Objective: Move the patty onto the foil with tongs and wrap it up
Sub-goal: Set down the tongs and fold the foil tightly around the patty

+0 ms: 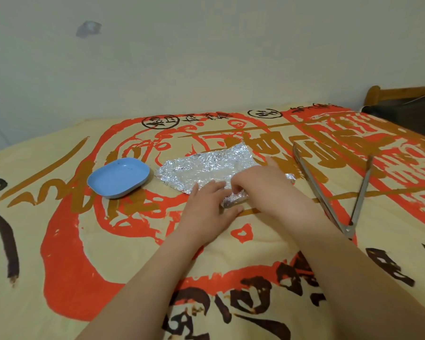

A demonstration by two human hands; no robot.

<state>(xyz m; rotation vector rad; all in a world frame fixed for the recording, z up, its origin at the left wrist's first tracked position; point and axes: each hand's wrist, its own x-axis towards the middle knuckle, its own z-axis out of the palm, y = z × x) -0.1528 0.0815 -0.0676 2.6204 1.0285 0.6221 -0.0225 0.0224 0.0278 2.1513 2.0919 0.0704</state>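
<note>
Patty: not visible as such; judged to sit inside the rolled near corner of the foil (206, 168), where a small, darker, tight bundle shows between the two hands.

Foil: one crumpled sheet on the printed cloth (59, 217), its far part lying flat and unrolled, its near-right corner gathered up.

Left hand (206, 207): palm down, fingers spread and lying on the foil's near edge and the cloth, thumb beside the bundle; it presses, it does not grip.

Right hand (263, 190): curled over the bundle, fingertips pinching the folded foil.

Tongs (334, 190): lying spread apart on the cloth to the right, clear of both hands.

Dish (119, 177): blue, shallow, nothing in it, just left of the foil.

Step in hand, as judged: wrapping, partly done. To do it well, keep the left hand pinning the sheet flat while the right rolls the bundle onward into the loose foil, then tuck in the open ends so nothing slips out. Thin foil tears if tugged; press the folds, don't pull.
</note>
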